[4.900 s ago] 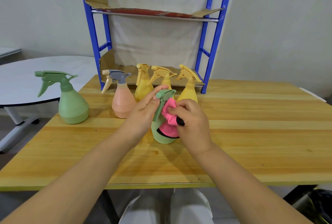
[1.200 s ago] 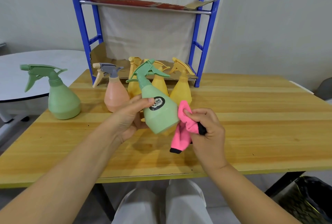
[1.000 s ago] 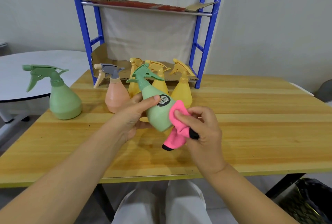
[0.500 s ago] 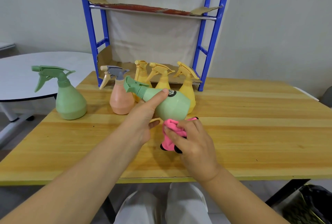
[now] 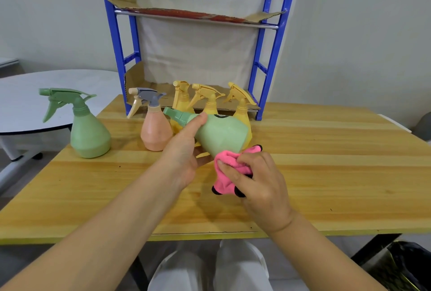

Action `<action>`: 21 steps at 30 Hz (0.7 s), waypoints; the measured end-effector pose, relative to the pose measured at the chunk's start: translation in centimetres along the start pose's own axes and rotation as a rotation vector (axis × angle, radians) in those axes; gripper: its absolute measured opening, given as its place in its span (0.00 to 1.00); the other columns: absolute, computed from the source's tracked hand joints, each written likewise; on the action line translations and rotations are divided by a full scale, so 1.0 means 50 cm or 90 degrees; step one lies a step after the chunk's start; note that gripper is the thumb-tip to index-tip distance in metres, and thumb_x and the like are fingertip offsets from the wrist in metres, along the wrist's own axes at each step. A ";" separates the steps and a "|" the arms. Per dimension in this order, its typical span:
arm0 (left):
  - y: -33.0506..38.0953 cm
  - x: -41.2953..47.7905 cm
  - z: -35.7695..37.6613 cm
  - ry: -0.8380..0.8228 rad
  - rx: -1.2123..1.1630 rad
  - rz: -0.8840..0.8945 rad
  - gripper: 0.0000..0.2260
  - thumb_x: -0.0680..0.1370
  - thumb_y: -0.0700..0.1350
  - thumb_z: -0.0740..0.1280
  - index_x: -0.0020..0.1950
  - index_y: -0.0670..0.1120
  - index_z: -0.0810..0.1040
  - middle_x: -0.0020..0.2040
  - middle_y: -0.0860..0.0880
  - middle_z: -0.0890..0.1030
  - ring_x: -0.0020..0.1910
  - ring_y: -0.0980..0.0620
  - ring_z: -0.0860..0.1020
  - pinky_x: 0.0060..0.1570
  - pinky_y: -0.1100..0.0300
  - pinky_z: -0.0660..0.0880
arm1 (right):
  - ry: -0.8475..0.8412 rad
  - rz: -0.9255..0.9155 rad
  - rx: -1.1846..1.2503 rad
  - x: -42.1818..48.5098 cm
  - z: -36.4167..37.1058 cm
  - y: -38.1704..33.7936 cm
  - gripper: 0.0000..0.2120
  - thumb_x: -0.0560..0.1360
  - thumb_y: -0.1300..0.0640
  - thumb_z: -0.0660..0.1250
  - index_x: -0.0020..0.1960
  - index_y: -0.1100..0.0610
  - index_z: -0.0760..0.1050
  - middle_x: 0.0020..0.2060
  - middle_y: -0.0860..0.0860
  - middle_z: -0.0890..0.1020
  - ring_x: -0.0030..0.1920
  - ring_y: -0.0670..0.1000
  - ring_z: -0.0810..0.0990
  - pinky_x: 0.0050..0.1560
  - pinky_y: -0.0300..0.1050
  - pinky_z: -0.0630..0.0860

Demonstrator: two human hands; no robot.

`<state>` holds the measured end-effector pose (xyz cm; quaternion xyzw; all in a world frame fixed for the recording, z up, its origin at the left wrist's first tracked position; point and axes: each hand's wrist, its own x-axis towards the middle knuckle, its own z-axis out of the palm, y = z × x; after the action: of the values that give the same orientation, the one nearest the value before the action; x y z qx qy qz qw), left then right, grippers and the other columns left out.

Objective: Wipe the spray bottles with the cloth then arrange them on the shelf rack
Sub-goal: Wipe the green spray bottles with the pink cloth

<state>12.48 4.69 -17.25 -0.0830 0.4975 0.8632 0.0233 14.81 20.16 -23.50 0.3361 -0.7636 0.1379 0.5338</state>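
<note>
Spray bottle, pale green, tipped sideways above the worktop, left hand wrapped round its neck. Right hand grips bunched pink cloth against its near underside. Peach bottle and yellow bottles stand behind, shelf rack beyond.

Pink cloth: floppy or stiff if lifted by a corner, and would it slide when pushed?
Probably floppy: the pink cloth is bunched in folds in the right hand, a loose end drooping below the fingers. Likely light, since curled fingers alone hold it. Pushed on the wooden table, it would likely crumple rather than slide.
</note>
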 end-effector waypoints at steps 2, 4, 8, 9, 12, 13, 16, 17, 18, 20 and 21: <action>0.001 0.003 -0.005 0.010 -0.003 -0.014 0.14 0.73 0.53 0.69 0.55 0.49 0.74 0.54 0.46 0.80 0.51 0.45 0.80 0.41 0.50 0.78 | -0.004 -0.016 0.020 -0.001 -0.001 0.006 0.11 0.75 0.60 0.69 0.57 0.56 0.80 0.48 0.53 0.74 0.45 0.54 0.73 0.42 0.39 0.69; 0.005 0.006 -0.011 0.015 -0.017 -0.028 0.12 0.74 0.52 0.67 0.55 0.50 0.74 0.55 0.46 0.80 0.52 0.44 0.79 0.43 0.48 0.78 | -0.019 -0.015 0.042 -0.005 -0.003 0.013 0.11 0.75 0.60 0.69 0.58 0.55 0.79 0.48 0.53 0.75 0.47 0.54 0.74 0.43 0.38 0.70; 0.018 0.012 -0.026 0.003 -0.042 -0.056 0.15 0.75 0.52 0.64 0.61 0.52 0.74 0.59 0.46 0.80 0.56 0.43 0.79 0.53 0.42 0.75 | -0.001 0.053 0.082 -0.002 -0.011 0.021 0.11 0.73 0.59 0.72 0.55 0.57 0.81 0.48 0.52 0.72 0.43 0.55 0.73 0.36 0.47 0.73; 0.020 0.012 -0.028 0.003 -0.043 -0.061 0.16 0.75 0.53 0.65 0.61 0.51 0.74 0.58 0.46 0.80 0.56 0.44 0.79 0.54 0.42 0.75 | 0.021 0.083 0.103 0.005 -0.013 0.020 0.12 0.72 0.59 0.72 0.55 0.58 0.81 0.48 0.52 0.73 0.43 0.56 0.73 0.37 0.48 0.73; 0.016 0.010 -0.029 -0.008 -0.035 -0.080 0.16 0.76 0.55 0.64 0.61 0.51 0.74 0.57 0.46 0.81 0.55 0.45 0.79 0.49 0.46 0.77 | 0.071 0.166 0.183 0.030 -0.010 0.016 0.12 0.73 0.58 0.71 0.56 0.58 0.80 0.48 0.51 0.73 0.45 0.57 0.75 0.40 0.49 0.73; 0.015 0.009 -0.027 -0.016 -0.029 -0.085 0.17 0.76 0.56 0.64 0.62 0.51 0.74 0.57 0.46 0.81 0.55 0.45 0.79 0.47 0.47 0.77 | 0.078 0.180 0.197 0.037 -0.008 0.013 0.13 0.73 0.58 0.71 0.56 0.58 0.80 0.48 0.51 0.73 0.45 0.56 0.75 0.40 0.49 0.74; 0.012 0.009 -0.022 -0.020 -0.017 -0.096 0.19 0.76 0.57 0.64 0.63 0.50 0.74 0.56 0.46 0.81 0.53 0.46 0.80 0.44 0.49 0.78 | 0.075 0.175 0.206 0.051 -0.004 -0.005 0.13 0.72 0.61 0.73 0.56 0.59 0.80 0.47 0.54 0.76 0.46 0.55 0.75 0.41 0.48 0.74; 0.012 0.010 -0.022 -0.019 -0.013 -0.097 0.19 0.76 0.58 0.63 0.63 0.50 0.74 0.55 0.45 0.81 0.52 0.46 0.80 0.45 0.49 0.78 | 0.067 0.159 0.193 0.054 -0.004 -0.012 0.12 0.72 0.60 0.72 0.55 0.59 0.81 0.46 0.56 0.77 0.45 0.55 0.75 0.41 0.45 0.74; 0.012 0.009 -0.022 -0.019 -0.009 -0.100 0.19 0.76 0.58 0.63 0.62 0.50 0.74 0.55 0.45 0.82 0.51 0.45 0.81 0.46 0.48 0.78 | 0.058 0.137 0.173 0.056 -0.005 -0.020 0.11 0.72 0.60 0.72 0.54 0.58 0.81 0.45 0.56 0.78 0.45 0.54 0.75 0.42 0.42 0.74; 0.010 0.009 -0.023 -0.014 -0.008 -0.113 0.19 0.75 0.59 0.64 0.61 0.50 0.75 0.53 0.44 0.83 0.50 0.45 0.82 0.47 0.48 0.79 | 0.038 0.086 0.139 0.051 -0.004 -0.029 0.09 0.73 0.59 0.72 0.52 0.58 0.82 0.45 0.56 0.79 0.45 0.55 0.75 0.44 0.39 0.72; 0.010 0.010 -0.025 -0.016 -0.017 -0.120 0.19 0.75 0.58 0.64 0.61 0.50 0.76 0.53 0.44 0.83 0.51 0.44 0.82 0.49 0.47 0.79 | 0.023 0.058 0.131 0.043 -0.003 -0.029 0.08 0.73 0.59 0.72 0.52 0.58 0.83 0.45 0.56 0.79 0.45 0.55 0.76 0.44 0.40 0.72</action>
<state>12.09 3.34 -17.54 -0.1191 0.4755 0.8648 0.1092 15.44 18.37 -21.70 0.3515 -0.7503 0.2460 0.5030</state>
